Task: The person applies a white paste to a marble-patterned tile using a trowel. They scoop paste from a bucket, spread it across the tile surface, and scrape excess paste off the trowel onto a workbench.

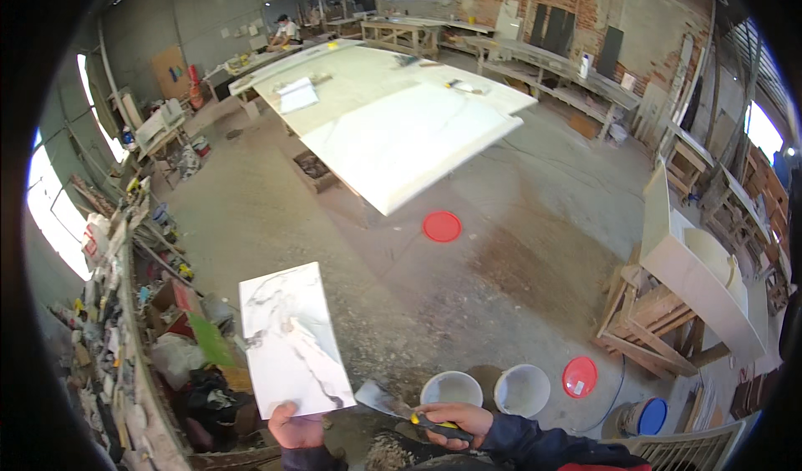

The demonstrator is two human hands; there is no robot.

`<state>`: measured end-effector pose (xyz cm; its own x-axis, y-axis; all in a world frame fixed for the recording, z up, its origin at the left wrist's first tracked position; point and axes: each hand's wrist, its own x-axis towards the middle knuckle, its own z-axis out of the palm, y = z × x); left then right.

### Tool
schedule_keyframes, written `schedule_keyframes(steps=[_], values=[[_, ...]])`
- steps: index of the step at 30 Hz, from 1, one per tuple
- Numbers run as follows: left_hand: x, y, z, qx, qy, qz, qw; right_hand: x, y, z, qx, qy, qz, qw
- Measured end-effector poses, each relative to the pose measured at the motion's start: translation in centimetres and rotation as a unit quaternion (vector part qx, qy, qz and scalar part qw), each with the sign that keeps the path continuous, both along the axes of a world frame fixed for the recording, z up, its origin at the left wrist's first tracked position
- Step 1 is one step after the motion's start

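My left hand point(296, 427) grips the lower edge of a white tile point(269, 369) with grey marble-like veins. A whitish smear point(302, 339) lies on the middle of its face. In my right hand point(469, 421) is a putty knife point(382, 398) with a black and yellow handle, my fingers wrapped round it. Its broad blade points left, close to the tile's lower right corner; contact cannot be told. Just beyond my right hand stand two white buckets, a nearer left one point(452, 376) and a right one point(543, 381).
A large white slab point(401, 141) lies on a worktable ahead. Red lids point(442, 226) point(580, 376) rest on the floor. At right are a wooden stand point(639, 337) and a blue-topped bucket point(652, 417). Clutter point(180, 354) lines the left. Another person point(287, 30) is far back.
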<state>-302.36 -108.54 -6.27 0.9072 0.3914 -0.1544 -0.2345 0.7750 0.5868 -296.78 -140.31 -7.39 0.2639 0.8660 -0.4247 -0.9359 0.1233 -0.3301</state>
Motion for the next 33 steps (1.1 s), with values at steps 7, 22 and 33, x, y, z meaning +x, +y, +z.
schedule_keyframes(steps=[7, 22, 33], values=[[-1.5, 6.1, 10.4, -0.006, -0.042, 0.004, 0.999, 11.0, 10.4, 12.8, -0.067, -0.228, -0.141, 0.961], [6.1, 17.0, 13.7, 0.273, 0.019, 0.218, 0.937, 18.0, 27.2, 13.6, -0.094, -0.281, 0.068, 0.953], [19.0, 30.7, 16.8, 0.45, 0.175, 0.105, 0.869, 37.8, 40.8, 13.5, -0.074, -0.288, 0.128, 0.946]])
